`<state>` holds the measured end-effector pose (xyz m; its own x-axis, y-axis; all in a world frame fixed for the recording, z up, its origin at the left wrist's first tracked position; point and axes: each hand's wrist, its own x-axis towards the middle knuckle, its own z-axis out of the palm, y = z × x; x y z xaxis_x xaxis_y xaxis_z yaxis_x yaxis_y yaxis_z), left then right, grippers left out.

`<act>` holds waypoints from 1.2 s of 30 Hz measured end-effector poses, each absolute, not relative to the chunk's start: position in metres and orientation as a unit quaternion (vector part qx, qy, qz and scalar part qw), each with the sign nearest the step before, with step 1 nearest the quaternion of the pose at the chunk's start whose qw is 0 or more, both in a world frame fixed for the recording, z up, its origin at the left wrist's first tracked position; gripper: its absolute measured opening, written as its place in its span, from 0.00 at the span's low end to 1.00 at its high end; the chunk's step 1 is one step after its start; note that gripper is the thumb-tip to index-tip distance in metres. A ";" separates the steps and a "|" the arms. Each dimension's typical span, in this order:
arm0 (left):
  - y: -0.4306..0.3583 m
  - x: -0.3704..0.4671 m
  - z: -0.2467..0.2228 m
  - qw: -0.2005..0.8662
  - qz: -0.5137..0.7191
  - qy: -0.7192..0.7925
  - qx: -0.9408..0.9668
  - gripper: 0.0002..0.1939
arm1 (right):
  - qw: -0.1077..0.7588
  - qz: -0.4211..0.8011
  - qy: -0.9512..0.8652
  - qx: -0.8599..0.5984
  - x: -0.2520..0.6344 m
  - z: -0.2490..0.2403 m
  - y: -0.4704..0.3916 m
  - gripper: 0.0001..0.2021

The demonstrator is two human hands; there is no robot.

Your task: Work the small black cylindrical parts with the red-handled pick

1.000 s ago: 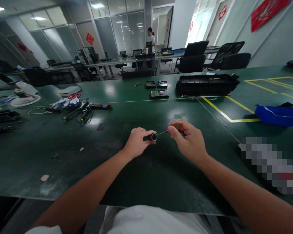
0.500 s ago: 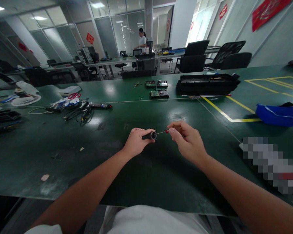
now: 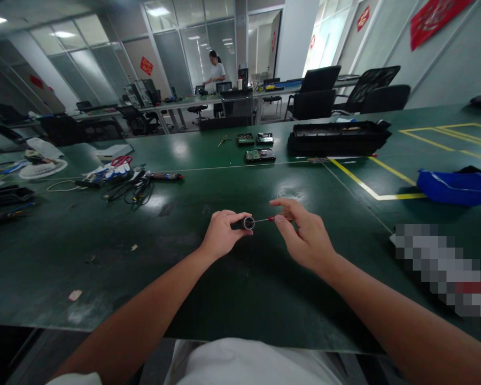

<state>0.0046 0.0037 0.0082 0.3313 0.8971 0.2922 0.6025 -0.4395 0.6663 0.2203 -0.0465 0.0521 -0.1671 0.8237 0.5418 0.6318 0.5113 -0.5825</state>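
Note:
My left hand is closed around a dark, short cylindrical part, whose round, metal-rimmed open end faces me. My right hand grips a small screwdriver with a red collar and a thin metal shaft, mostly hidden by the fingers. The shaft points left and its end meets the cylinder's open end; whether it sits inside or against the rim I cannot tell. Thumb and lower fingers hold the handle while the index finger stretches out above it. Both hands are above the green table.
Several circuit-board drives and a long black housing lie at the back. Cables and red scissors are on the left. A blue bin and a pixelated object are right. A person stands far off.
My right index finger has lifted off the screwdriver and straightened, and the red collar shows slightly further left. My left hand holds still. The distant person has moved left.

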 end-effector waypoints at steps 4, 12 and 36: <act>0.005 0.005 0.008 0.243 0.322 0.464 0.789 0.18 | 0.425 0.089 -0.757 -0.489 0.218 0.052 -0.046 0.14; 0.004 0.005 0.009 0.247 0.334 0.489 0.767 0.20 | 0.459 0.078 -0.755 -0.463 0.218 0.049 -0.047 0.09; -0.001 0.007 0.012 0.289 0.321 0.416 0.800 0.12 | 0.435 0.122 -0.732 -0.510 0.218 0.052 -0.045 0.13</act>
<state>0.0073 -0.0007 0.0118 0.4470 0.8515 0.2740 0.4803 -0.4869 0.7295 0.2180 -0.0452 0.0519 -0.1026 0.8522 0.5131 0.6407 0.4512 -0.6212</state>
